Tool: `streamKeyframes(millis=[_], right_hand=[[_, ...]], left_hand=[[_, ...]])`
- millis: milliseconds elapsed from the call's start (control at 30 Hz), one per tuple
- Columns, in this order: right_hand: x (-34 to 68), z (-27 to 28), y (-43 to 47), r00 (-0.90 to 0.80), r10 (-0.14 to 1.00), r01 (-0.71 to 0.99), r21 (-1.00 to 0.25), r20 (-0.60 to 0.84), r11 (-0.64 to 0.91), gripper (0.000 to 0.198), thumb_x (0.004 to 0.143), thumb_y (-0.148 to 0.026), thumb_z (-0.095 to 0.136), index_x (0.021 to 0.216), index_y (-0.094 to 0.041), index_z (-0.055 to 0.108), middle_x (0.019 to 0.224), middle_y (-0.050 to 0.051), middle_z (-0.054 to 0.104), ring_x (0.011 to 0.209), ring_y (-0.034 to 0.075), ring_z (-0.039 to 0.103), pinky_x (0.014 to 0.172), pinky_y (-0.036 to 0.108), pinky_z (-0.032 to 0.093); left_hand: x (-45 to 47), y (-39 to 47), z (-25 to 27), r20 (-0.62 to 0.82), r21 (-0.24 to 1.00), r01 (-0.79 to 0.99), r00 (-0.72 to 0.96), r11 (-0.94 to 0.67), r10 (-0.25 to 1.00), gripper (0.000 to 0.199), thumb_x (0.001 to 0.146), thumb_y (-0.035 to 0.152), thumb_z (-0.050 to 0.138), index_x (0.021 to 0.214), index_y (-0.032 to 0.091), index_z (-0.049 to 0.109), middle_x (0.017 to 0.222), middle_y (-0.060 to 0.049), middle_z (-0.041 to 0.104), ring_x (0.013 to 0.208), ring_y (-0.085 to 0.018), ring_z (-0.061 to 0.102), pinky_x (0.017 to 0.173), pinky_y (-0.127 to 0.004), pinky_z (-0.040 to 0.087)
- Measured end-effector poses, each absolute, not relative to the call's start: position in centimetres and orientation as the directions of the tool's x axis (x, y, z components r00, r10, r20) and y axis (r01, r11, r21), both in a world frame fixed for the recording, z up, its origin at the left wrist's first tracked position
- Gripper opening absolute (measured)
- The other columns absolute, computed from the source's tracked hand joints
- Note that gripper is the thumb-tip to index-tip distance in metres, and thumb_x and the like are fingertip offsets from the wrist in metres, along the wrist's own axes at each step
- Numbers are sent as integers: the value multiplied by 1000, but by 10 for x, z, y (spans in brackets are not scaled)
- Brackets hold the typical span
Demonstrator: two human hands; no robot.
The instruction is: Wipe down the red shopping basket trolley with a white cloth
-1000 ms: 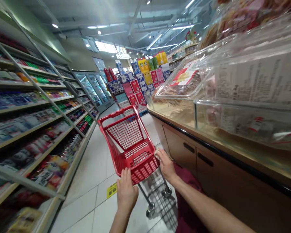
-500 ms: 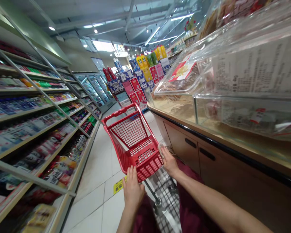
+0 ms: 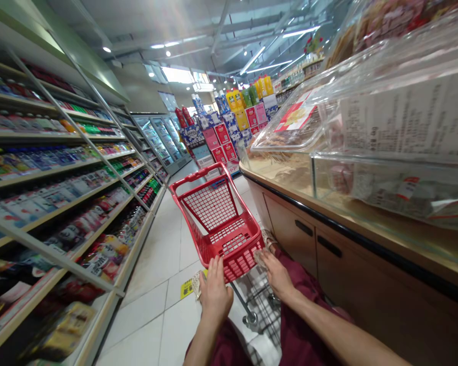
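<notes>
A red plastic shopping cart basket (image 3: pixel 244 264) with grid walls stands in front of me, its handle at the far end. My left hand (image 3: pixel 216 295) lies at the basket's near left corner, fingers stretched out and close together, holding nothing visible. At the near right corner, my right hand (image 3: pixel 275 274) has its fingers bent over a small greyish cloth (image 3: pixel 258 258). The cloth is against the basket wall and mostly hidden by the fingers. Below the basket are the cart's grey metal frame and a wheel (image 3: pixel 251 320).
Shelves of bottled drinks (image 3: pixel 57 157) line the left side. To the right stands a wooden counter (image 3: pixel 290 223) with clear plastic food boxes (image 3: pixel 400 112). Stacked drink cartons (image 3: pixel 223 137) and glass-door fridges (image 3: pixel 162 137) are farther ahead. A yellow sign (image 3: pixel 187 291) marks the tiled floor.
The view has shifted, so the cart and surroundings sit farther right. My right hand has slid down along the basket's near right corner, and light-coloured shoes show more beside the cart.
</notes>
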State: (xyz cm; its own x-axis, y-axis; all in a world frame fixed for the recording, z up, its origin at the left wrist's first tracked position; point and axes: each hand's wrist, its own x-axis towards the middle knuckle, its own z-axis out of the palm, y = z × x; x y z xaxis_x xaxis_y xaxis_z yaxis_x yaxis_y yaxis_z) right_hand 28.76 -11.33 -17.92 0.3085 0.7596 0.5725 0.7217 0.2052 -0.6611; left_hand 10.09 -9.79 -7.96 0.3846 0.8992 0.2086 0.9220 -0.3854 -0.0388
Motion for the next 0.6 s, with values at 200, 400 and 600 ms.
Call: streamKeyframes(millis=[200,400,600], right_hand=[[288,-153,-115,201,665,784,-525,719,330,52,70,-1,35,115,-19,54,121,6,53,119,18,39,99,39,35],[267,-149,-123,117,669,775,-489,734,401,46,73,-3,35,112,-18,56,120,9,53,117,18,41,96,38,38],[230,-128,-109,-16,660,734,-439,751,518,29,79,-12,41,99,-21,61,110,5,60,112,17,47,97,36,37]], left_hand=[[102,-98,-82,258,-18,917,389,-398,884,68,61,8,39,129,11,32,138,-9,31,128,-20,24,105,-45,15],[101,-93,-78,261,88,913,364,-398,894,67,62,8,38,128,9,31,134,-11,37,124,-20,32,105,-42,19],[87,-79,-78,313,179,853,423,-490,850,60,65,16,38,125,14,36,127,-9,46,115,-20,44,97,-40,32]])
